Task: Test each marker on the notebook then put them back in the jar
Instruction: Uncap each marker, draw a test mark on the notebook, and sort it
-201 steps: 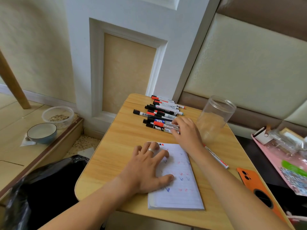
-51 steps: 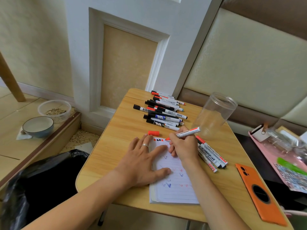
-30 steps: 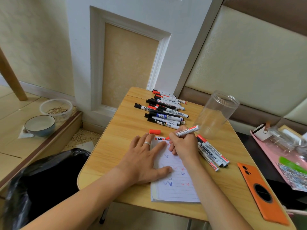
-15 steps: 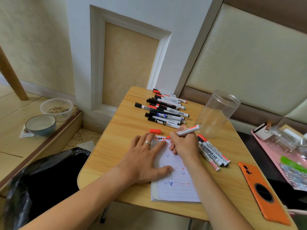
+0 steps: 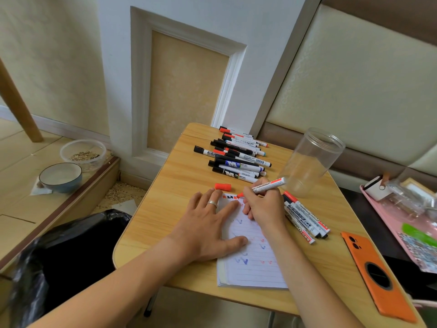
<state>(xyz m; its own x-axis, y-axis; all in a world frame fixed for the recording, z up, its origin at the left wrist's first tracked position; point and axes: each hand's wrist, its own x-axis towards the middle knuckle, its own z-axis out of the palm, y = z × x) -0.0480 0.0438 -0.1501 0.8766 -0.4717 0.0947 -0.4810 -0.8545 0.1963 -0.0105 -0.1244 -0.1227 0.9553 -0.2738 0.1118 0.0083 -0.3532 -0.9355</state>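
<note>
Where the white panelled wall (image 5: 189, 67) meets a padded cream panel (image 5: 354, 79), a small wooden table (image 5: 165, 209) is seen, with a black bag (image 5: 59, 256) on the floor to its left and two bowls (image 5: 60, 177) on a low step beyond it. A pink tray (image 5: 402, 223) of clutter is seen at the right edge. An orange phone (image 5: 376, 275) lies flat on the table's near right corner. The notebook (image 5: 253, 263), lined and marked with blue and red ticks, is pinned by the left hand (image 5: 208, 228), fingers spread flat, a ring on one. The empty clear jar (image 5: 309, 162) stands upright behind the right hand (image 5: 264, 204), which is closed around an uncapped red marker (image 5: 267, 184), its tip at the page's top edge. A row of capped markers (image 5: 236, 157) lies at the far side; a smaller group (image 5: 305, 218), printed "WHITEBOARD MARKER", lies just right of the notebook. A red cap (image 5: 223, 186) sits alone beside the left fingertips.
</note>
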